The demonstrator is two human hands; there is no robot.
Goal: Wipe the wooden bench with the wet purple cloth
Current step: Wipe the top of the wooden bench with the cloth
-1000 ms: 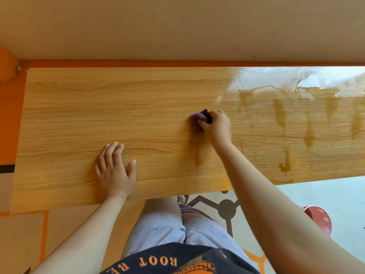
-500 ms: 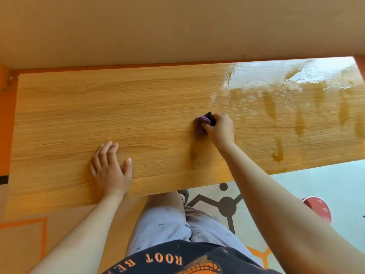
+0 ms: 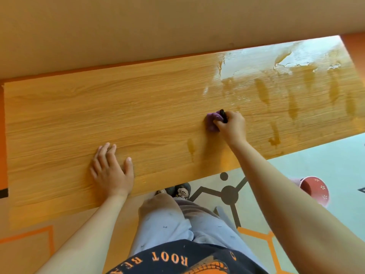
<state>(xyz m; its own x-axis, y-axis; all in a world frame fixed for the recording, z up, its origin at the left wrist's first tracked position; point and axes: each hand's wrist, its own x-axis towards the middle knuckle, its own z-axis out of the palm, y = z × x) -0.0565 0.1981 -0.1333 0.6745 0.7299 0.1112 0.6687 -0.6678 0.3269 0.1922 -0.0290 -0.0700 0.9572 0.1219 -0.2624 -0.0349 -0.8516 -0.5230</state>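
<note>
- The wet purple cloth [image 3: 213,122], bunched into a small wad with a black bit at its top, sat on the long, light wood-grain counter [image 3: 98,115], right of its middle.
- The right-hand grip [image 3: 232,126] was curled round the cloth, holding it against the wood.
- The left-hand grip [image 3: 111,171] lay flat with straight fingers near the front edge, well apart from the cloth.
- Glossy wet patches and darker streaks [image 3: 262,91] covered the counter's right part.
- A red flower-dotted pot [image 3: 316,189] stood on the pale floor [image 3: 325,161] beside the right forearm.
</note>
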